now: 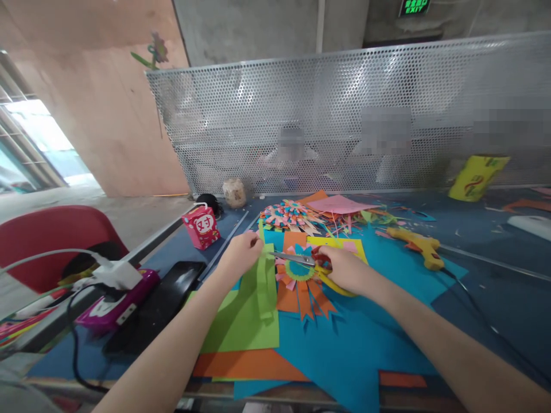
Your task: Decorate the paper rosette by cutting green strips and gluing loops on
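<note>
My right hand [342, 267] is closed around the yellow handles of a pair of scissors [297, 258], whose blades point left. My left hand [246, 249] has its fingers curled together at a folded green paper strip [264, 287], seemingly pinching its upper part. The blade tips come close to that strip. Under the scissors lies a paper flower [301, 272] with a blue and green centre and orange, notched tails. Beneath the strip is a green paper sheet [241, 327], with blue paper [336, 355] to its right.
A yellow glue gun [419, 246] lies at right, its cord trailing forward. Paper scraps [374, 218] and a fringed paper flower [288, 215] lie behind. Left are a red box [201, 226], a black phone [159, 307] and a purple power strip [118, 307]. A perforated metal screen [301, 103] borders the back.
</note>
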A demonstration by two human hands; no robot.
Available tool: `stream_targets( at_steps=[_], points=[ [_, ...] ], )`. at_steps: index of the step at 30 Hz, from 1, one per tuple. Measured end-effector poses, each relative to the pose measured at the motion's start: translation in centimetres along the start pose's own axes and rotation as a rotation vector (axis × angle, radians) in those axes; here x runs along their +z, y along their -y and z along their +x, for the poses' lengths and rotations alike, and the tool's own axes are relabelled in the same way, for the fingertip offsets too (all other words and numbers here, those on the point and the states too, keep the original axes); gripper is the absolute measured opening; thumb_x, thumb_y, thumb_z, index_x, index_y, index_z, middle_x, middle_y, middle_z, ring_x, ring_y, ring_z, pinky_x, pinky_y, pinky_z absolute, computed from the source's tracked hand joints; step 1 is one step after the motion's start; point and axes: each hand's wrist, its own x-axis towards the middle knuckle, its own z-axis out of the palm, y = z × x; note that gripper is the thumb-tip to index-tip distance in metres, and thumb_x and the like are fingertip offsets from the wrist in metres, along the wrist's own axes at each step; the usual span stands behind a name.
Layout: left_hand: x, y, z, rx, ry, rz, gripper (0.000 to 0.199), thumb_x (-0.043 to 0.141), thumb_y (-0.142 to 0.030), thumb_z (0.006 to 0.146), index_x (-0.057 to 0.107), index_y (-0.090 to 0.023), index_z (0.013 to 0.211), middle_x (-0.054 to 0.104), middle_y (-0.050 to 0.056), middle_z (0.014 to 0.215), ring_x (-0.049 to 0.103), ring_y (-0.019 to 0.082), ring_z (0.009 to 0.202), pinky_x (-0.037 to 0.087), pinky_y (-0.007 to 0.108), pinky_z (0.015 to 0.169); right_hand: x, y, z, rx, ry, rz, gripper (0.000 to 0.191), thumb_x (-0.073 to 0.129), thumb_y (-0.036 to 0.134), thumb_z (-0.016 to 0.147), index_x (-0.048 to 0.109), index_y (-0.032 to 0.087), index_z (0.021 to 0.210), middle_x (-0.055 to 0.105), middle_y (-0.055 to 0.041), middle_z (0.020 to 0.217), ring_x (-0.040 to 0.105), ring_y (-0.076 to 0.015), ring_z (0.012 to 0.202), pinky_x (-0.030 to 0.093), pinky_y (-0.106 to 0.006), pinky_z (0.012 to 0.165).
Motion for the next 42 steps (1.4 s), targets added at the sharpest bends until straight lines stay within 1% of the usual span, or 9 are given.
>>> stream_targets(
  at_steps=[6, 9, 14, 18, 22, 27, 33, 37, 42],
  points=[
    [0.5, 0.5, 0.3, -0.014, 0.092, 0.172, 0.02, 0.04, -0.021, 0.069, 0.047, -0.019, 0.05, 0.049, 0.001, 0.05, 0.045, 0.014, 0.052, 0.025, 0.025, 0.048, -0.3, -0.3, 0.2, 0.011, 0.0, 0.027, 0.026, 0.066, 0.028, 0.056, 0.059, 0.018, 0.08, 0.066, -0.0044, 0.082, 0.059, -0.0197, 0.074, 0.04, -0.026, 0.057],
    [0.7, 0.7, 0.4, -0.021, 0.12, 0.22, 0.021, 0.039, -0.022, 0.07, 0.05, -0.019, 0.053, 0.054, 0.002, 0.053, 0.049, 0.015, 0.054, 0.026, 0.025, 0.048, -0.5, -0.6, 0.4, 0.016, -0.005, 0.057, 0.024, 0.066, 0.025, 0.056, 0.058, 0.017, 0.077, 0.066, -0.0037, 0.082, 0.059, -0.0189, 0.075, 0.042, -0.025, 0.06],
    [0.6, 0.4, 0.2, -0.04, 0.128, 0.254, 0.02, 0.039, -0.024, 0.071, 0.054, -0.019, 0.06, 0.058, 0.004, 0.059, 0.053, 0.017, 0.057, 0.029, 0.025, 0.049, -0.8, -0.6, 0.4, 0.004, -0.027, 0.077, 0.013, 0.06, 0.02, 0.06, 0.056, 0.016, 0.072, 0.066, -0.0053, 0.08, 0.06, -0.019, 0.076, 0.043, -0.026, 0.063],
    [0.6, 0.2, 0.0, -0.029, 0.12, 0.252, 0.018, 0.039, -0.024, 0.073, 0.056, -0.017, 0.069, 0.062, 0.007, 0.069, 0.056, 0.019, 0.065, 0.033, 0.026, 0.055, -0.2, 0.0, 0.3, -0.004, -0.06, 0.094, 0.02, 0.06, 0.021, 0.061, 0.057, 0.017, 0.08, 0.066, -0.0051, 0.083, 0.06, -0.0178, 0.075, 0.043, -0.025, 0.061],
    [0.8, 0.3, 0.0, -0.017, 0.142, 0.251, 0.014, 0.043, -0.02, 0.071, 0.057, -0.018, 0.071, 0.063, 0.006, 0.072, 0.057, 0.019, 0.071, 0.036, 0.026, 0.059, 0.6, 1.0, 0.1, -0.024, -0.088, 0.066, 0.028, 0.061, 0.018, 0.059, 0.058, 0.019, 0.087, 0.066, -0.0045, 0.085, 0.059, -0.0178, 0.075, 0.043, -0.025, 0.063],
    [0.9, 0.1, -0.1, -0.045, 0.17, 0.268, 0.012, 0.045, -0.019, 0.07, 0.057, -0.018, 0.072, 0.063, 0.005, 0.074, 0.057, 0.019, 0.071, 0.036, 0.026, 0.057, 1.0, 1.7, 0.0, -0.018, -0.093, 0.05, 0.021, 0.055, 0.014, 0.062, 0.059, 0.017, 0.083, 0.066, -0.0067, 0.086, 0.06, -0.0174, 0.075, 0.043, -0.025, 0.063],
    [0.8, -0.5, -0.4, -0.045, 0.178, 0.262, 0.014, 0.042, -0.021, 0.072, 0.056, -0.018, 0.07, 0.063, 0.007, 0.074, 0.057, 0.019, 0.07, 0.036, 0.026, 0.056, 1.2, 1.5, 0.1, -0.025, -0.085, 0.057, 0.02, 0.054, 0.013, 0.063, 0.059, 0.016, 0.082, 0.066, -0.0077, 0.088, 0.061, -0.0181, 0.078, 0.044, -0.024, 0.064],
    [1.1, -0.3, -0.3, -0.051, 0.176, 0.253, 0.016, 0.04, -0.025, 0.074, 0.055, -0.018, 0.07, 0.062, 0.007, 0.072, 0.056, 0.019, 0.065, 0.035, 0.026, 0.053, 1.4, 1.6, 0.0, -0.021, -0.098, 0.048, 0.019, 0.052, 0.013, 0.064, 0.06, 0.017, 0.08, 0.066, -0.0074, 0.087, 0.06, -0.0185, 0.077, 0.043, -0.025, 0.063],
    [1.2, 0.0, -0.2, -0.017, 0.18, 0.252, 0.019, 0.04, -0.026, 0.074, 0.056, -0.018, 0.07, 0.063, 0.009, 0.075, 0.057, 0.021, 0.069, 0.036, 0.028, 0.055, 1.3, 1.9, -0.2, -0.006, -0.144, 0.026, 0.018, 0.053, 0.014, 0.063, 0.06, 0.017, 0.079, 0.067, -0.0058, 0.084, 0.06, -0.0182, 0.076, 0.043, -0.025, 0.063]
  ],
)
